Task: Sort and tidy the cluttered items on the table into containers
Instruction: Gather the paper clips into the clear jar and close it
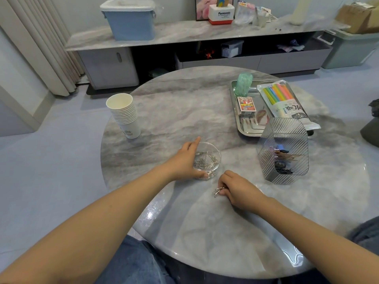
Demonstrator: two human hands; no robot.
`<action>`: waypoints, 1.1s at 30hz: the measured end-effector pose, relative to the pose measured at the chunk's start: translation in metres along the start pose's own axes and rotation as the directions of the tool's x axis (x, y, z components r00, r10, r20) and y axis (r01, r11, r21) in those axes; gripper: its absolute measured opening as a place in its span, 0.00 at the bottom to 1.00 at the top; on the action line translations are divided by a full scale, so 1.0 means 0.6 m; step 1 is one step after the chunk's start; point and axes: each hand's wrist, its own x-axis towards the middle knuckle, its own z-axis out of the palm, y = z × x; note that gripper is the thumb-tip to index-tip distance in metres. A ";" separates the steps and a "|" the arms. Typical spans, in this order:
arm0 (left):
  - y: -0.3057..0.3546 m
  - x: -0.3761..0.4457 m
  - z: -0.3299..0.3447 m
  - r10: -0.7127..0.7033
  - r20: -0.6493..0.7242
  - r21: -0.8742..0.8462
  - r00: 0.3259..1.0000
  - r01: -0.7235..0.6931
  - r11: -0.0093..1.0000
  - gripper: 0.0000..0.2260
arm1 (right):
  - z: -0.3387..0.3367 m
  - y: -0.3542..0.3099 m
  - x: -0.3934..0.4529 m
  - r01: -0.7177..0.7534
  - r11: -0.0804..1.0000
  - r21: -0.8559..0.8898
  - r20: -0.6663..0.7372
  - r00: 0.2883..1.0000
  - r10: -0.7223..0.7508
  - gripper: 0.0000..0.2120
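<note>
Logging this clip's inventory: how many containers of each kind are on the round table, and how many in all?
Small clear glass bowl, paper clips inside, left hand holding it: 1
Ribbed clear plastic bin, dark clips inside: 1
Metal tray: 1
Stack of paper cups, counted as a stack, since the single cups are too close to tell apart: 1
Total: 4

The round table (184,111) has a glossy grey marble-look top, and the small bowl (213,158) near its middle is clear glass holding shiny metal clips (205,162). Far right lies a polished, mirror-like steel tray (246,128), with a ribbed clear plastic container (287,136) nearer. At left stand matt white paper cups (123,111).
</note>
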 end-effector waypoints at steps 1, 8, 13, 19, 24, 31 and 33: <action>0.000 0.000 0.000 -0.001 0.000 -0.001 1.000 0.001 1.000 0.52 | 0.002 -0.001 0.000 0.009 0.999 -0.034 0.020 1.000 -0.009 0.05; -0.001 -0.001 0.000 0.001 -0.001 0.000 1.000 -0.001 1.000 0.51 | -0.006 -0.005 -0.002 -0.018 0.998 -0.065 0.041 0.999 0.020 0.01; -0.002 -0.001 0.000 0.006 -0.004 -0.003 1.000 -0.006 1.000 0.51 | -0.039 -0.020 0.004 -0.054 0.998 0.043 -0.065 0.996 0.057 0.06; -0.002 -0.001 -0.001 0.005 0.000 -0.004 1.000 -0.005 1.000 0.51 | -0.088 -0.065 0.057 0.007 0.991 0.132 -0.297 0.954 0.033 0.02; -0.002 -0.002 -0.002 0.009 0.000 -0.002 1.000 -0.009 1.000 0.51 | -0.096 -0.069 0.062 -0.015 0.980 0.197 -0.354 0.931 0.086 0.06; -0.004 0.001 -0.003 0.004 0.003 -0.002 1.000 -0.004 1.000 0.52 | -0.069 -0.024 0.003 -0.344 0.938 0.039 -0.106 0.932 0.346 0.14; -0.004 0.002 -0.002 0.004 0.006 -0.006 1.000 -0.004 1.000 0.52 | -0.051 -0.015 -0.009 -0.386 0.919 -0.080 0.060 0.918 0.391 0.23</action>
